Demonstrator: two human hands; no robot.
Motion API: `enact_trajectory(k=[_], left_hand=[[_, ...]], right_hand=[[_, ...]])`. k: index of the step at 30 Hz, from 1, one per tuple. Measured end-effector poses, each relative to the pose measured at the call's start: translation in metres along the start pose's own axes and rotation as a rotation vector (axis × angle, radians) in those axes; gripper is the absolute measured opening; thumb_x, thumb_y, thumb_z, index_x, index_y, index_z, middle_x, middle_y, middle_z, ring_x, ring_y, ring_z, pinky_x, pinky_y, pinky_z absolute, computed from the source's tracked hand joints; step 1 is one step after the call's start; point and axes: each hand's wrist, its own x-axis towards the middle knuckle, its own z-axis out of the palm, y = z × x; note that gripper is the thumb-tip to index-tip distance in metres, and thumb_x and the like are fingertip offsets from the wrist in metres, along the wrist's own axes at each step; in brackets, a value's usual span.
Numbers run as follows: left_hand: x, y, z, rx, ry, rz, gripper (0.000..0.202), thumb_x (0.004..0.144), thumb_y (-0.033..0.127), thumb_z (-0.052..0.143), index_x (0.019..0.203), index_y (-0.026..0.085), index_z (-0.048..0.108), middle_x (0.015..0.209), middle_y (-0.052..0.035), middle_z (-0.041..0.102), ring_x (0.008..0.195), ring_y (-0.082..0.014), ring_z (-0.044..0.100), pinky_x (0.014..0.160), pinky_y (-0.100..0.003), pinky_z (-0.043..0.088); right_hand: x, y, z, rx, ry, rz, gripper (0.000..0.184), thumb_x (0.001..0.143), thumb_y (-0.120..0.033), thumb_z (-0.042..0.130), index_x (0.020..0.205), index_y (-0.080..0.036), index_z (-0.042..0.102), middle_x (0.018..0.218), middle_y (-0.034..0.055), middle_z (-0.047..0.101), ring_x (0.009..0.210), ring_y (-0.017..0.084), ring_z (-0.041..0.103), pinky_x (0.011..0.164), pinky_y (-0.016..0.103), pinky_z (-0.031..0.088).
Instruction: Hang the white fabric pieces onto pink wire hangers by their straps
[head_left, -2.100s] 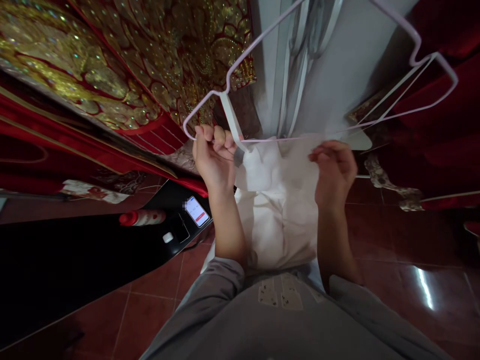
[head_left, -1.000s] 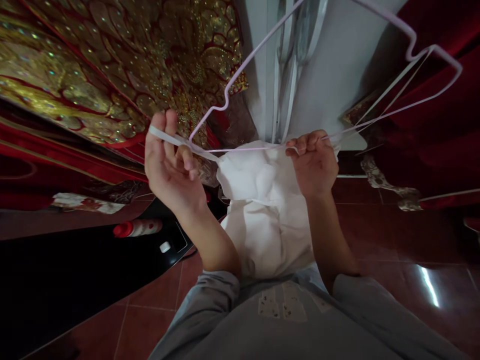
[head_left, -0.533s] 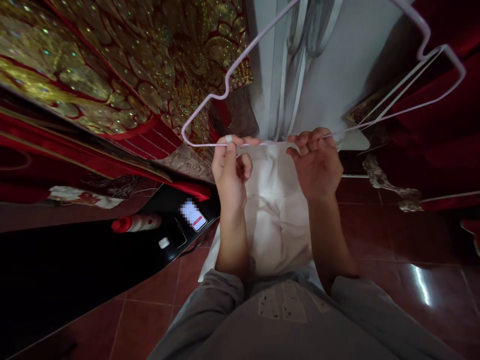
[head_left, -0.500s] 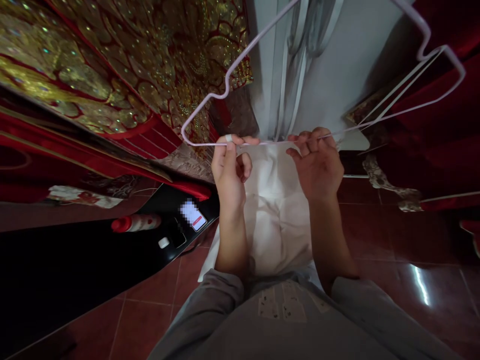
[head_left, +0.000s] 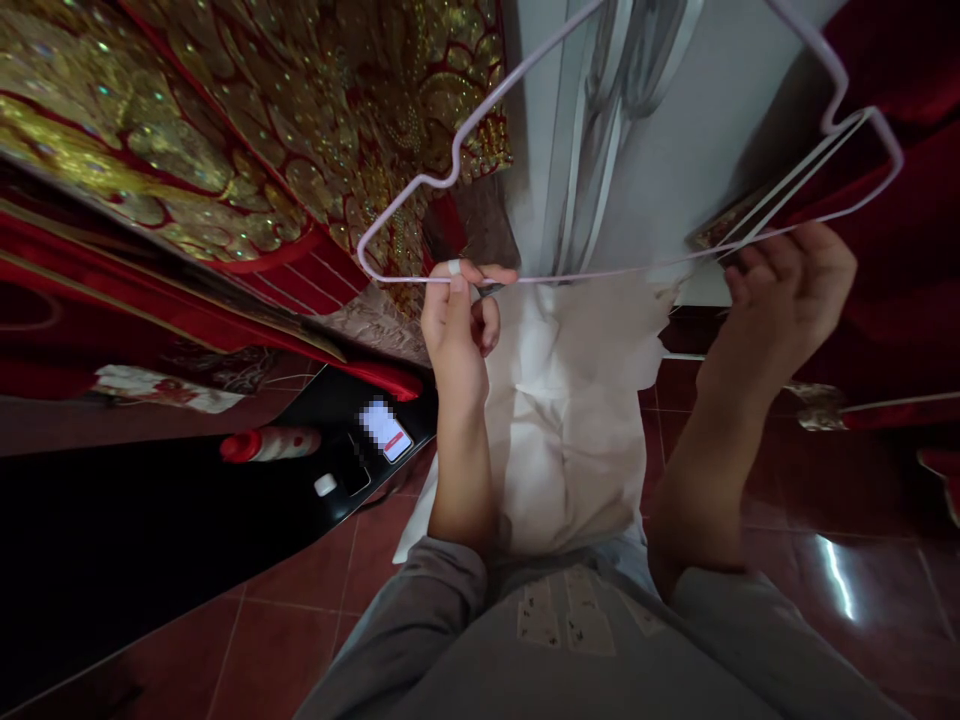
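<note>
Beside the gold-sequined garment [head_left: 360, 100], pinched the smooth lilac hanger [head_left: 456, 155] by its lower bar, with thumb and index finger of the left hand [head_left: 457, 345]. Seemingly got just halfway: saw the left notch bare, the right one already looped. Had creased off-white cloth [head_left: 555, 440] below the bar, just right of that hand. Farther right, had the flat, taut white strap [head_left: 825, 148] slanting from its notch, and the half-curled right hand [head_left: 787, 300] at the bar, perhaps gripping; could not tell.

one hanger [head_left: 456, 158]; one bottle [head_left: 281, 443]; apparently two phones [head_left: 395, 446]; one white case [head_left: 325, 485]
</note>
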Motion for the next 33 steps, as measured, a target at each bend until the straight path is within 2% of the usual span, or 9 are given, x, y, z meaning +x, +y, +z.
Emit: enact_trajectory(k=[4, 9, 15, 20, 24, 27, 30, 31, 33], left_hand=[[-0.001, -0.002, 0.000, 0.014, 0.009, 0.014, 0.031, 0.104, 0.046, 0.077, 0.091, 0.021, 0.065, 0.092, -0.0036, 0.081, 0.042, -0.0041, 0.030, 0.036, -0.021, 0.017], [0.001, -0.002, -0.001, 0.020, 0.011, 0.030, 0.035, 0.104, 0.049, 0.078, 0.090, 0.021, 0.064, 0.091, -0.0027, 0.081, 0.041, -0.0039, 0.030, 0.035, -0.020, 0.019], [0.002, -0.003, -0.002, 0.037, 0.018, 0.026, 0.036, 0.104, 0.051, 0.078, 0.090, 0.021, 0.063, 0.090, -0.0020, 0.080, 0.040, -0.0037, 0.028, 0.036, -0.021, 0.017], [0.002, 0.000, 0.000, 0.048, 0.045, -0.045, 0.039, 0.102, 0.054, 0.079, 0.088, 0.022, 0.062, 0.087, -0.0018, 0.079, 0.039, -0.0042, 0.027, 0.037, -0.023, 0.016], [0.002, 0.005, 0.005, 0.088, 0.085, -0.141, 0.039, 0.107, 0.051, 0.075, 0.086, 0.022, 0.060, 0.084, -0.0012, 0.078, 0.039, -0.0047, 0.028, 0.036, -0.022, 0.018], [0.002, 0.006, 0.004, 0.078, 0.080, -0.135, 0.041, 0.105, 0.054, 0.076, 0.087, 0.021, 0.059, 0.085, -0.0013, 0.079, 0.038, -0.0032, 0.028, 0.036, -0.020, 0.017], [0.001, 0.004, 0.000, 0.060, 0.052, -0.106, 0.042, 0.104, 0.055, 0.078, 0.088, 0.021, 0.059, 0.088, -0.0015, 0.079, 0.038, -0.0026, 0.028, 0.035, -0.019, 0.017], [0.001, 0.003, 0.000, 0.055, 0.045, -0.104, 0.041, 0.104, 0.055, 0.078, 0.088, 0.021, 0.060, 0.089, -0.0016, 0.080, 0.039, -0.0026, 0.029, 0.035, -0.019, 0.018], [0.001, 0.002, -0.001, 0.044, 0.037, -0.111, 0.041, 0.104, 0.054, 0.078, 0.089, 0.021, 0.060, 0.091, -0.0020, 0.081, 0.039, -0.0027, 0.030, 0.035, -0.019, 0.019]], right_hand=[[-0.002, 0.003, 0.005, -0.003, -0.184, -0.009, 0.033, 0.079, -0.014, 0.064, 0.111, -0.023, 0.064, 0.082, -0.0034, 0.069, 0.076, 0.011, 0.068, 0.081, 0.028, 0.059], [-0.004, -0.002, 0.006, 0.016, -0.178, -0.048, 0.031, 0.070, -0.013, 0.069, 0.101, -0.019, 0.071, 0.066, -0.0088, 0.060, 0.059, 0.008, 0.060, 0.064, 0.024, 0.052], [-0.004, -0.032, 0.009, -0.102, -0.231, -0.003, 0.011, 0.076, -0.012, 0.070, 0.081, -0.016, 0.078, 0.064, -0.0041, 0.063, 0.056, 0.006, 0.061, 0.059, 0.020, 0.051], [0.006, -0.062, 0.025, 0.011, -0.253, -0.045, 0.027, 0.086, -0.006, 0.062, 0.083, -0.020, 0.084, 0.060, -0.0015, 0.063, 0.052, 0.007, 0.057, 0.049, 0.020, 0.048], [0.031, -0.073, 0.032, 0.112, -0.289, -0.001, 0.050, 0.101, -0.004, 0.043, 0.089, -0.021, 0.088, 0.071, -0.0001, 0.074, 0.057, 0.005, 0.068, 0.053, 0.017, 0.051], [0.052, -0.072, 0.025, 0.144, -0.182, 0.074, 0.065, 0.107, -0.006, 0.028, 0.095, -0.026, 0.089, 0.103, -0.0028, 0.086, 0.083, 0.008, 0.082, 0.069, 0.019, 0.060], [0.063, -0.063, 0.009, 0.260, 0.093, 0.145, 0.075, 0.111, -0.018, 0.014, 0.088, -0.022, 0.085, 0.132, -0.0023, 0.082, 0.113, 0.010, 0.082, 0.075, 0.018, 0.060], [0.063, -0.059, 0.004, 0.304, 0.208, 0.155, 0.077, 0.111, -0.021, 0.010, 0.083, -0.021, 0.082, 0.134, -0.0021, 0.082, 0.112, 0.007, 0.082, 0.072, 0.017, 0.059], [0.056, -0.047, -0.004, 0.358, 0.367, 0.166, 0.072, 0.111, -0.023, 0.013, 0.076, -0.020, 0.076, 0.120, -0.0014, 0.084, 0.087, 0.001, 0.079, 0.062, 0.014, 0.054]])
